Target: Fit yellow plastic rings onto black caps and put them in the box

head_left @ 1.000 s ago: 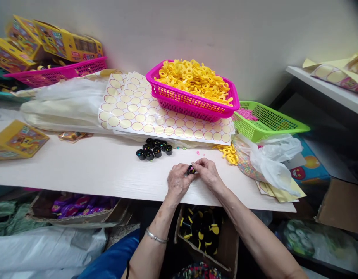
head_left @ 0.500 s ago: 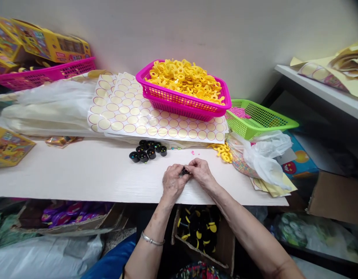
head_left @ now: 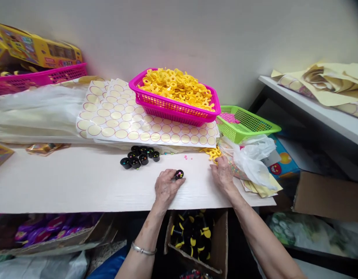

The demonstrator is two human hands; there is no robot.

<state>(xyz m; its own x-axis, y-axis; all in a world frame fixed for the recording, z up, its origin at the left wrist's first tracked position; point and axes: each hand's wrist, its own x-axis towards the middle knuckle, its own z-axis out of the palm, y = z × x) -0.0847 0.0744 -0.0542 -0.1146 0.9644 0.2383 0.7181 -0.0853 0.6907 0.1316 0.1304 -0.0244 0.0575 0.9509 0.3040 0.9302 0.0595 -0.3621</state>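
My left hand (head_left: 166, 186) rests on the white table (head_left: 65, 182) and pinches a small black cup (head_left: 179, 174) with coloured beads inside. My right hand (head_left: 224, 174) has reached to the right, fingers curled down at a small pile of yellow rings (head_left: 212, 152) beside a clear plastic bag (head_left: 248, 155). A cluster of several black cups (head_left: 140, 155) stands on the table to the left of my left hand. A few loose pink beads (head_left: 186, 157) lie between.
A pink basket (head_left: 173, 106) heaped with yellow rings sits on sheets of round stickers (head_left: 123, 124). A green basket (head_left: 248, 124) is to the right. A cardboard box of black-and-yellow parts (head_left: 196, 236) is below the table edge. A shelf (head_left: 312, 108) with paper is at right.
My hands have parted: the right hand left the black cup and moved right to the yellow rings, while the left hand keeps the cup. The view has shifted rightward.
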